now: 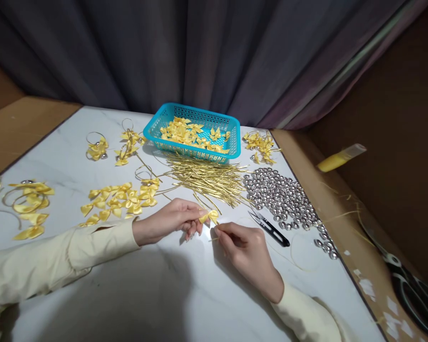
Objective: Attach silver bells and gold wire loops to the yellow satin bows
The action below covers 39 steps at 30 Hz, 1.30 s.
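Between thumb and fingers, my left hand (180, 218) pinches a small yellow satin bow (209, 217) above the white marbled table. Close on its right, my right hand (248, 251) is closed in a pinch on a thin gold cord (217, 223) at the bow's lower edge; much of the cord is hidden by the fingers. Behind both hands lies a pile of cut gold cords (207, 180). Black thread snips (271, 229) rest just right of my right hand. A group of loose yellow bows (116, 202) lies left of my left hand.
A blue basket (235, 142) of yellow bows stands at the back. Silver bells (281, 194) are heaped at the right. Bow clusters with gold loops (32, 204) lie left. Large scissors (410, 289) and a yellow tube (342, 158) sit on the brown border at right.
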Motion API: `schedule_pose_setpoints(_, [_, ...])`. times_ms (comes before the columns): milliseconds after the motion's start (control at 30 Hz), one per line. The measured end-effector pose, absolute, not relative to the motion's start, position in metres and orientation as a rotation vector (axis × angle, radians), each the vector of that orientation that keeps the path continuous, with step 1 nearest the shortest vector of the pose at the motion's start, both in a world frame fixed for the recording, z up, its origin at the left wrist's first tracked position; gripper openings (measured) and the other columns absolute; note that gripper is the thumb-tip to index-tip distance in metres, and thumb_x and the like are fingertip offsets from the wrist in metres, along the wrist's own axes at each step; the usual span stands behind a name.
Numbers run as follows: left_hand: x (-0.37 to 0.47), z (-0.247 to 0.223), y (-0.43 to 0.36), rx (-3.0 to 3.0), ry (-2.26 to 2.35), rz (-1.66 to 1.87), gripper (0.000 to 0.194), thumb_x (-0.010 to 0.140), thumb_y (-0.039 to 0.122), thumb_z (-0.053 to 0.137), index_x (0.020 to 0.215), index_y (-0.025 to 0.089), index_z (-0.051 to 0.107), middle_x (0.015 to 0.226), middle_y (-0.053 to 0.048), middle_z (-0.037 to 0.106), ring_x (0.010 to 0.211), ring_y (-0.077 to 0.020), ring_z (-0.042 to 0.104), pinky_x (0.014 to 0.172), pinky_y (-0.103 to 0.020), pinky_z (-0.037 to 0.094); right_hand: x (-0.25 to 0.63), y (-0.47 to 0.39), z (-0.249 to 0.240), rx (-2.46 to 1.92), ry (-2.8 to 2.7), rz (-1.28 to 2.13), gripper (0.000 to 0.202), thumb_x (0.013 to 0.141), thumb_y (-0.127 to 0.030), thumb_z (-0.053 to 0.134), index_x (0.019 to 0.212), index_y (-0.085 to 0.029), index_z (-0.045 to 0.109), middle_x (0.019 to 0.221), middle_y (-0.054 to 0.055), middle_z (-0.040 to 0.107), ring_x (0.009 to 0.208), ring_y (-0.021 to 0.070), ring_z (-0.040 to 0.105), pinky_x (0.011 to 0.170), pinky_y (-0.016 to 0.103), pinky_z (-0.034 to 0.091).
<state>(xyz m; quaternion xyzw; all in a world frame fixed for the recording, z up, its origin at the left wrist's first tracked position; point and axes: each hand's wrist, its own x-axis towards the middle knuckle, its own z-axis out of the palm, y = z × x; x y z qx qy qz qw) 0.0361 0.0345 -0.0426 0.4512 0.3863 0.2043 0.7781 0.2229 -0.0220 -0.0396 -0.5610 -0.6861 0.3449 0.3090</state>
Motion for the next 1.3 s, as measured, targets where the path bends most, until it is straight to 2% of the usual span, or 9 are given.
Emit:
schedule_pose_setpoints(500, [0.0349, -0.0448, 0.0367, 0.988, 0.816, 0.409, 0.026, 0.086, 0.032, 0.057, 0.074, 0.009, 0.061, 0.056, 0.000, 0.060, 0.044, -0.0062, 0.050, 0.041, -0.016, 0.040, 0.2230, -0.0232, -0.0425, -1.445, -1.814, 0.901, 0.022, 0.082, -0.018, 0.052, 0.069, -0.013, 0.069, 0.052, -0.001, 0.057, 0.044, 0.0064, 0.041, 0.047, 0.018, 0.034])
schedule_pose_setpoints(833, [0.0347, -0.0453, 0.0386, 1.021, 0.798, 0.386, 0.025, 0.085, 0.031, 0.057, 0.072, 0.010, 0.059, 0.054, 0.000, 0.060, 0.039, -0.0059, 0.048, 0.039, -0.016, 0.038, 0.2235, -0.0230, -0.0438, -1.411, -1.882, 0.858, 0.025, 0.083, -0.017, 0.050, 0.070, -0.011, 0.070, 0.050, -0.002, 0.052, 0.044, 0.0063, 0.035, 0.046, 0.018, 0.031])
schedule_pose_setpoints(1033, [0.0363, -0.0473, 0.0381, 1.114, 0.804, 0.450, 0.030, 0.087, 0.035, 0.056, 0.075, 0.009, 0.062, 0.070, -0.007, 0.067, 0.050, -0.0081, 0.055, 0.050, -0.020, 0.045, 0.2248, -0.0217, -0.0407, -1.389, -1.885, 0.819, 0.024, 0.083, -0.015, 0.050, 0.068, -0.011, 0.068, 0.048, -0.003, 0.049, 0.042, 0.0053, 0.034, 0.046, 0.017, 0.032])
schedule_pose_setpoints(1300, [0.0357, -0.0468, 0.0390, 1.087, 0.799, 0.456, 0.027, 0.084, 0.034, 0.061, 0.075, 0.009, 0.065, 0.068, -0.006, 0.065, 0.054, -0.0088, 0.055, 0.054, -0.020, 0.046, 0.2264, -0.0210, -0.0422, -1.424, -1.867, 0.820, 0.022, 0.083, -0.017, 0.051, 0.071, -0.012, 0.069, 0.044, -0.004, 0.048, 0.041, 0.0061, 0.038, 0.047, 0.017, 0.034])
